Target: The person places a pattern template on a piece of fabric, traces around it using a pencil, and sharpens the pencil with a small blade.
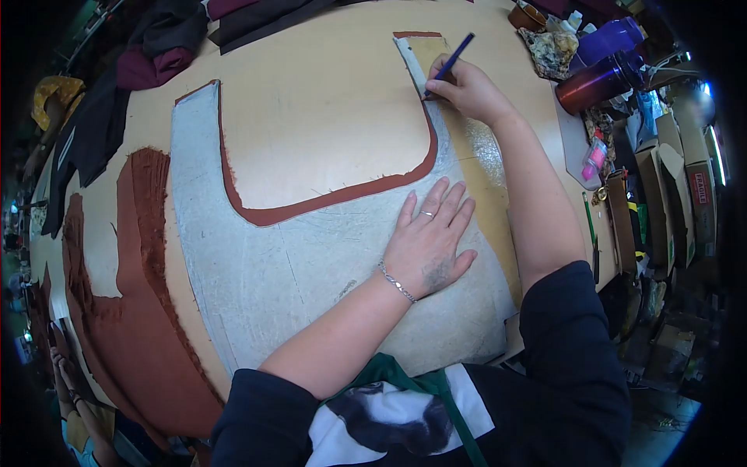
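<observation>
My left hand [436, 237] lies flat with spread fingers on a large grey pattern piece [257, 265] with a U-shaped cutout. A ring and a chain bracelet are on that hand and wrist. My right hand [471, 92] grips a dark blue pen [461, 53] near the top of the pattern's right strap. The pen's lower end is at the inner edge of the strap. Rust-brown fabric [311, 208] shows from under the pattern as a band along the cutout and at both strap tops. A yellowish sheet [498, 226] runs along the pattern's right side.
Stacked rust-brown fabric [148, 335] lies on the left of the table [311, 101]. Dark and maroon cloth [148, 66] is at the back left. A tumbler [595, 82], a green pencil [589, 222] and cardboard boxes [675, 187] are at the right. Another person's arms [78, 397] show at the lower left.
</observation>
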Tool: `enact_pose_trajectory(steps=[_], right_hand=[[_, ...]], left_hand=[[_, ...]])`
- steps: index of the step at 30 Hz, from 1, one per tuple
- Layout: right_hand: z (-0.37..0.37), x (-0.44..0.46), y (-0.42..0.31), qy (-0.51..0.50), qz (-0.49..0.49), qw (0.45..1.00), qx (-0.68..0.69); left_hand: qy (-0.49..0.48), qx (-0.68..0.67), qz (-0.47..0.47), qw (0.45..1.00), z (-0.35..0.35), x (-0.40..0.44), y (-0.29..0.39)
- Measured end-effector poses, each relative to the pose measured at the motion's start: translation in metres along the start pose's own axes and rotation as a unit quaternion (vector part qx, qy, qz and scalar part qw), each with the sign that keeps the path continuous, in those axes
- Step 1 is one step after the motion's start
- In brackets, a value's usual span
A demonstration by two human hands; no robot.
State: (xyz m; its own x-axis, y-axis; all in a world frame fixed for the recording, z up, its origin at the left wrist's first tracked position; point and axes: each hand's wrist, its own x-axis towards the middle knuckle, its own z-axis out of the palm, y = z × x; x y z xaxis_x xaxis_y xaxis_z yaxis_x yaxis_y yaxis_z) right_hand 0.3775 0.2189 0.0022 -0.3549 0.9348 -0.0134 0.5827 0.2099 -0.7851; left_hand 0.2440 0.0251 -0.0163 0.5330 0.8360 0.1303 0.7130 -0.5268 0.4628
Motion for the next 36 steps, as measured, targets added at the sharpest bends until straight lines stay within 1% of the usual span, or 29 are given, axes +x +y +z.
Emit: enact_pose_trajectory(steps=[2,5,8,9,10,11,13,14,17,20,21,24,27,30,33,34,36], right_hand=[[0.001,-0.021,-0.002,-0.009,-0.004,1.0,0.001],[0.004,-0.063,-0.022,-0.031,-0.01,0.998,-0.06],[0.023,-0.093,-0.039,-0.011,0.016,0.999,-0.041],[0.031,-0.1,-0.047,-0.013,0.007,0.999,-0.048],[0.041,-0.105,-0.058,-0.015,-0.002,0.998,-0.055],[0.051,-0.107,-0.067,-0.017,-0.012,0.998,-0.063],[0.076,-0.104,-0.072,0.014,-0.05,0.998,-0.046],[0.083,-0.103,-0.078,0.006,-0.059,0.997,-0.047],[0.078,-0.1,-0.084,-0.028,-0.006,1.0,-0.013],[0.045,-0.102,-0.052,-0.022,0.033,0.999,0.016],[0.035,-0.099,-0.042,-0.019,0.05,0.998,0.031],[0.013,-0.077,-0.025,0.002,0.035,0.999,0.029],[0.008,-0.033,-0.006,0.037,-0.026,0.999,0.009],[0.01,-0.001,-0.009,0.087,-0.041,0.993,-0.061],[0.011,0.003,-0.012,0.097,-0.028,0.991,-0.091],[0.01,-0.002,-0.01,0.088,-0.046,0.992,-0.077],[0.006,-0.021,-0.009,0.053,-0.035,0.995,-0.071]], left_hand=[[0.004,-0.002,0.001,1.0,0.001,0.0,-0.001],[0.013,-0.003,0.002,1.0,0.001,-0.001,-0.001],[0.029,-0.002,0.005,1.0,0.003,-0.001,-0.001],[0.035,0.0,0.008,0.999,0.003,-0.001,-0.001],[-0.04,0.017,-0.009,0.999,-0.003,0.001,0.0],[-0.035,-0.002,0.0,0.999,-0.001,0.001,-0.002],[-0.024,-0.042,0.019,0.999,0.004,0.001,-0.006],[0.032,-0.029,0.034,0.999,0.004,0.004,-0.004],[-0.009,-0.021,0.015,1.0,0.003,0.002,-0.004],[-0.056,0.007,-0.011,0.998,-0.004,0.001,0.0],[-0.002,-0.009,-0.002,1.0,0.0,-0.001,-0.001],[0.021,-0.017,0.004,1.0,0.004,-0.002,-0.001],[0.024,-0.019,0.006,1.0,0.004,-0.002,-0.002],[0.02,-0.02,0.001,1.0,0.003,-0.002,-0.001],[0.016,-0.022,0.001,1.0,0.002,-0.002,-0.002],[0.017,-0.024,0.001,1.0,0.002,-0.002,-0.003],[0.023,-0.029,0.002,0.999,0.004,-0.001,-0.003]])
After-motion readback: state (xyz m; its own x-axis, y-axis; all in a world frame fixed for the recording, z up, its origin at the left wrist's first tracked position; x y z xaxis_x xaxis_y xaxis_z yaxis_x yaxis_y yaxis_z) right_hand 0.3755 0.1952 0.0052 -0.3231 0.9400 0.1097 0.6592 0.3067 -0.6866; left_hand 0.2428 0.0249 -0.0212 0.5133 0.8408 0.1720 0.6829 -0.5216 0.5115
